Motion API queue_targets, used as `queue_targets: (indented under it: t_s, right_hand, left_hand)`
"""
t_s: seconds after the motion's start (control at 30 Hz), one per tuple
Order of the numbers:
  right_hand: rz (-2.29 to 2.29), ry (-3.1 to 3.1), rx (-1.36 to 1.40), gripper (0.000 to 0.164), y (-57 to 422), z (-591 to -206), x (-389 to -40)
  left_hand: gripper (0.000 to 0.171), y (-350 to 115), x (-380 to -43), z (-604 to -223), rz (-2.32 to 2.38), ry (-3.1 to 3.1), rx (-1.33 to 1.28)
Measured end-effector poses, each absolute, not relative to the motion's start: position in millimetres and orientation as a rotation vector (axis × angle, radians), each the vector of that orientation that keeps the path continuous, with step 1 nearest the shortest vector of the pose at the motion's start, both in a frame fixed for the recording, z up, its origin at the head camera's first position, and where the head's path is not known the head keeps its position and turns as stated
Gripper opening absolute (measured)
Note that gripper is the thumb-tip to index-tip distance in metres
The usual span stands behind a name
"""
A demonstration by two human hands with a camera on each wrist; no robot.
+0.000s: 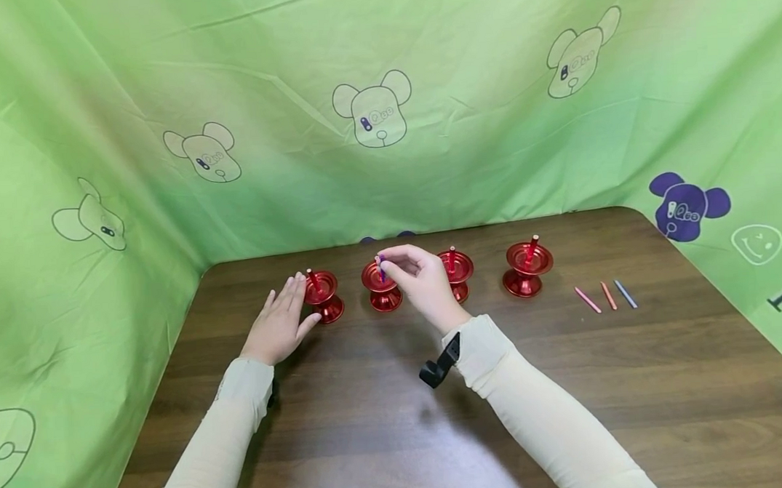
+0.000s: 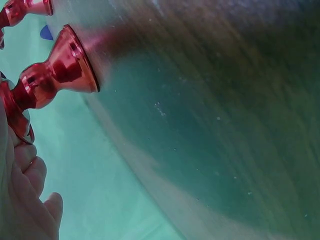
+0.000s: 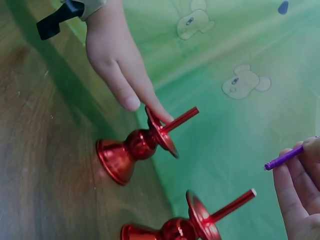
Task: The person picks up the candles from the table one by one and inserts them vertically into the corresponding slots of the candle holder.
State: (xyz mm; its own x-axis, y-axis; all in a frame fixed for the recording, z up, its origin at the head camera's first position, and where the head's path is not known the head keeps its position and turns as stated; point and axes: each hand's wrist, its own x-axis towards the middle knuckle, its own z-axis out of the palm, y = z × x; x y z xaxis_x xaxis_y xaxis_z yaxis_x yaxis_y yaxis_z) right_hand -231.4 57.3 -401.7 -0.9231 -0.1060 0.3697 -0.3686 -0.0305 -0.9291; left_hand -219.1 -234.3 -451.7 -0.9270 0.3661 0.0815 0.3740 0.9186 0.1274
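My left hand (image 1: 273,329) lies beside the leftmost red metal candle holder (image 1: 328,310), its fingers straight and touching the dish's left side. In the left wrist view that holder (image 2: 70,65) stands on the table past the fingertips. Between thumb and fingers, my right hand (image 1: 425,282) pinches a thin purple candle (image 3: 284,157). It hovers by the second holder (image 1: 385,300), whose upright red tube (image 3: 232,206) has a pale tip. In the right wrist view the candle is apart from that tube. The right hand partly hides the third holder (image 1: 459,265) in the head view.
Farther right stands a fourth red holder (image 1: 524,282) with its own upright tube. Beyond it lie a pink candle (image 1: 588,300), an orange one (image 1: 609,295) and a blue one (image 1: 625,293). A green printed cloth (image 1: 284,198) hangs behind the brown wooden table (image 1: 359,420).
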Motion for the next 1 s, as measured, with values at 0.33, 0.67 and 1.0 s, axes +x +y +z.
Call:
queue_targets:
  t_s: [0.33, 0.67, 1.0]
  right_hand:
    - [2.192, -1.976, 0.551, 0.021, 37.2, -393.8, -239.9]
    - [2.224, -1.982, 0.549, 0.02, 22.5, -387.3, -246.2]
    - [2.214, -2.001, 0.618, 0.019, 6.9, -381.4, -257.8]
  left_hand:
    - [0.079, -234.0, -217.7, -451.4, -0.238, -3.009, -0.583]
    - [0.079, -233.8, -218.9, -452.7, -0.227, -3.03, -0.565]
    - [0.076, -232.8, -219.2, -450.7, -0.245, -3.028, -0.556]
